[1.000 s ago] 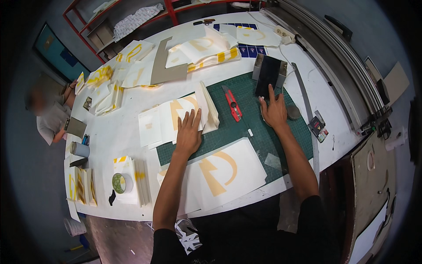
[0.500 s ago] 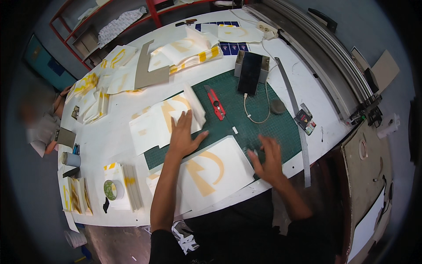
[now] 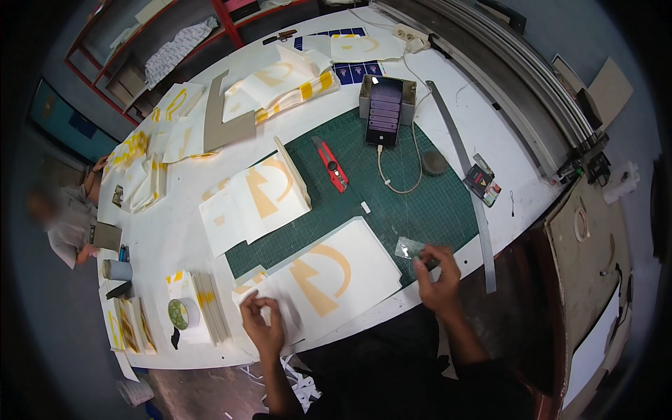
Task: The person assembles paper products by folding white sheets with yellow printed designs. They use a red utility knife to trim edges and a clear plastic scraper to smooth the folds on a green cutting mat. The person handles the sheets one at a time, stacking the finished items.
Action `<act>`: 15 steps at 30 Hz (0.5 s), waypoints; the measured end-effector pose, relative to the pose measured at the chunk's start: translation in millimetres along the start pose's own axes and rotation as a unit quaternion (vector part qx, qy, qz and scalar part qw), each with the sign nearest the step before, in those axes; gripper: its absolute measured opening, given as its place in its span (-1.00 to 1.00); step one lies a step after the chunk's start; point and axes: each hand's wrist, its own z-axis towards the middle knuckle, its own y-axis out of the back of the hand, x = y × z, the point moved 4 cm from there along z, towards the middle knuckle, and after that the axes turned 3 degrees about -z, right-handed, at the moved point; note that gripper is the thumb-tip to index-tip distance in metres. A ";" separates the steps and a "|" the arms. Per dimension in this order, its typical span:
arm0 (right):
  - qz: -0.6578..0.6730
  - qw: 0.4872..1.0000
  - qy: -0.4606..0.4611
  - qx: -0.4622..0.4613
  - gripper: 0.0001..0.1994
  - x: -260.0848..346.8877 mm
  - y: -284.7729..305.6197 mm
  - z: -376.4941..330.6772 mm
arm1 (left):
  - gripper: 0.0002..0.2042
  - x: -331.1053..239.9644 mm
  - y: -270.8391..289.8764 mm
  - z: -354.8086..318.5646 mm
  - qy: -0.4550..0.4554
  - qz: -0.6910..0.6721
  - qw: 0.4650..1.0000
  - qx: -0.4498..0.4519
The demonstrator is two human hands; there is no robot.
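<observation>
The right hand (image 3: 440,281) touches a clear sheet (image 3: 406,247).

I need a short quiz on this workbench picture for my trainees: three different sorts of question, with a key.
1. Which of these is nearest the right hand: (a) tape roll, (b) clear piece, (c) blue sheets?
2. True or false: the phone has a black, unlit display.
3. Fill in: the red cutter lies on the green ____.

Key:
1. b
2. False; it is lit.
3. mat

Just one wide view here, from the wearer's head, peering down, close over the desk (image 3: 166,241) and hands (image 3: 264,325).
</observation>
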 end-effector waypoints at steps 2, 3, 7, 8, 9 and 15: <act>0.085 0.993 -0.060 0.064 -0.83 8.7 -15.9 -14.4 | -0.54 -8.2 -12.9 -25.1 0.034 -0.066 0.997 0.013; 0.133 0.978 -0.102 0.124 -0.88 21.9 -27.5 -23.0 | -0.53 -15.9 -25.1 -36.4 0.050 -0.096 0.994 0.021; 0.437 0.738 -0.295 0.421 -0.75 62.2 -74.6 -77.3 | -0.58 -60.3 -76.5 -68.5 0.064 -0.247 0.966 0.043; 0.442 0.731 -0.310 0.418 -0.72 64.3 -79.6 -85.1 | -0.60 -64.8 -84.1 -74.4 0.066 -0.264 0.961 0.048; 0.447 0.724 -0.325 0.413 -0.68 64.9 -81.6 -93.9 | -0.63 -67.1 -89.9 -79.6 0.069 -0.281 0.956 0.053; 0.553 0.635 -0.392 0.370 -0.58 47.4 -83.6 -117.7 | -0.70 -62.6 -100.5 -81.9 0.130 -0.300 0.939 0.108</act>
